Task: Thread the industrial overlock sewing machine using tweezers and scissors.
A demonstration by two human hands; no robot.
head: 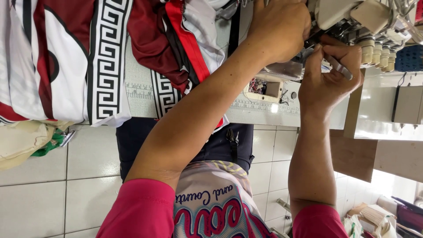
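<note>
Nearest, pink sleeves and bare forearms reaching up. Right hand (328, 75) pinching slim metal tweezers (338, 67); left hand (278, 28) just beside, curled against the sewing machine (348, 17), grip hidden. Left of both hands, maroon-and-white garments (88, 57) heaped on the table (264, 112).

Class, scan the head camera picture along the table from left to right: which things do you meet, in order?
Folded red and white cloth with a black key-pattern band → red strap → left hand → right hand holding slim metal tweezers → row of cream thread spools → blue basket.

Two hands (277, 31), one sewing machine (348, 17), four thread cones (376, 55).
</note>
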